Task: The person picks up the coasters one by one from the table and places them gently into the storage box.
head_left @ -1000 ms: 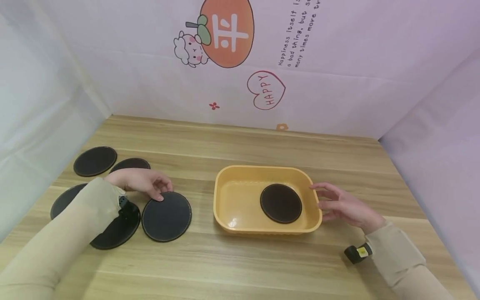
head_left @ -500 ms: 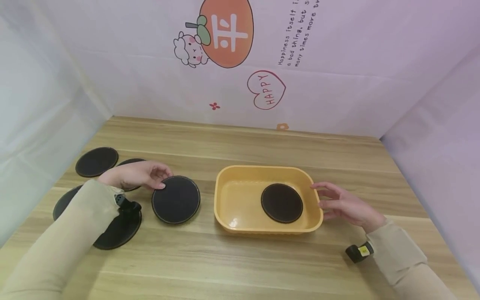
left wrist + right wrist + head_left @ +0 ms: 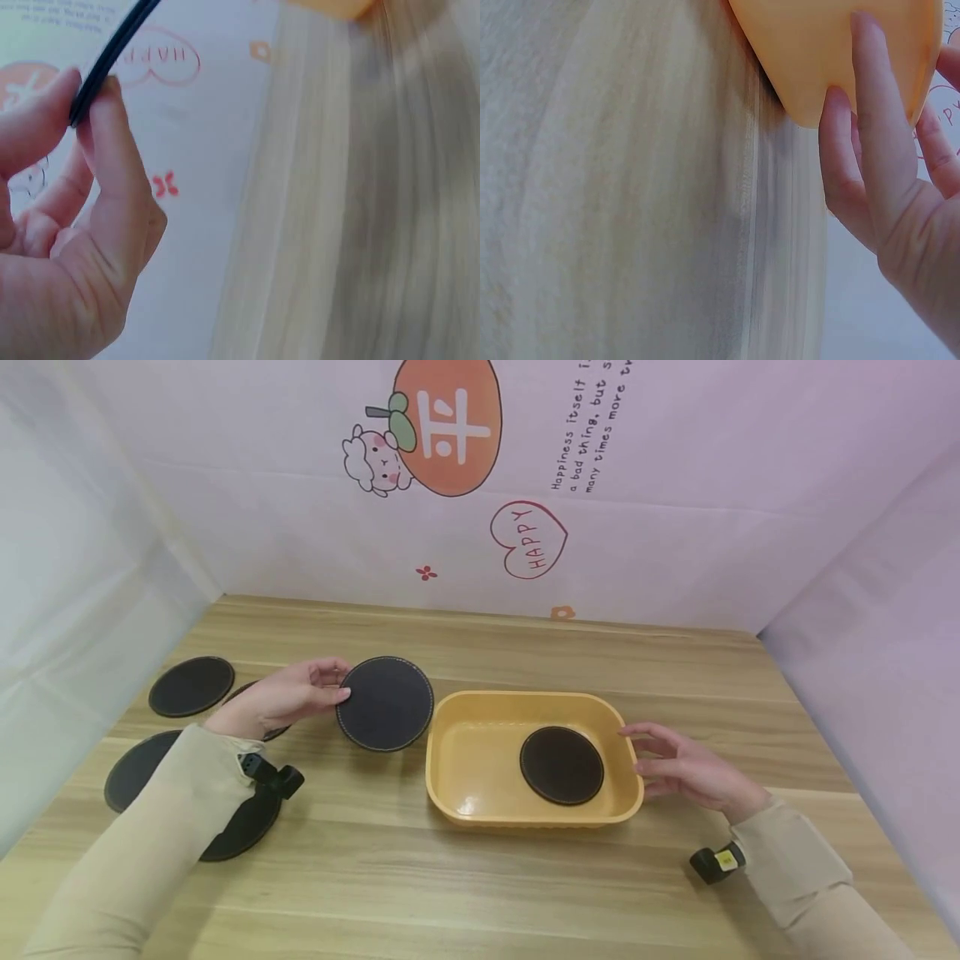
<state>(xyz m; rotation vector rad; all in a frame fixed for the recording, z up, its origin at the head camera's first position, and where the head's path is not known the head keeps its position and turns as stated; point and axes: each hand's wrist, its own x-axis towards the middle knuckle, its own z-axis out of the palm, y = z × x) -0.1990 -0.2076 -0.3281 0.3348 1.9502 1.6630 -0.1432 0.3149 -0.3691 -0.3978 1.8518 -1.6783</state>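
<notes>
Fingers [image 3: 330, 681] of the left hand [image 3: 281, 697] pinch the left edge of a round black mat [image 3: 386, 703], thumb on one face and the others behind it, so the mat hangs lifted off the wooden surface [image 3: 480, 877] just left of centre in the head view, tilted with its flat face towards the camera. In the left wrist view the same mat [image 3: 112, 52] shows edge-on as a thin dark line caught between the fingertips [image 3: 105, 97] in the upper left of the frame. Its right edge stands just beside the upper left corner of the yellow tray [image 3: 442, 777]; whether they touch cannot be told.

At the right of the head view the right hand [image 3: 686, 768] rests against the right end of the tray, its fingers [image 3: 645, 747] straight and relaxed, gripping nothing. The right wrist view shows those fingers [image 3: 877, 112] lying flat along the tray's outer wall [image 3: 817, 45].

A second black mat [image 3: 562, 766] lies flat in the right half of the tray. Four more black mats stay on the surface at the left of the frame: one [image 3: 192, 686] far up near the wall, one [image 3: 258, 710] mostly hidden behind the left hand, one [image 3: 138, 768] at the left edge, and one [image 3: 243, 831] partly under the left sleeve [image 3: 150, 843]. Small dark wrist cameras sit at the left cuff [image 3: 273, 775] and the right cuff [image 3: 717, 863].
</notes>
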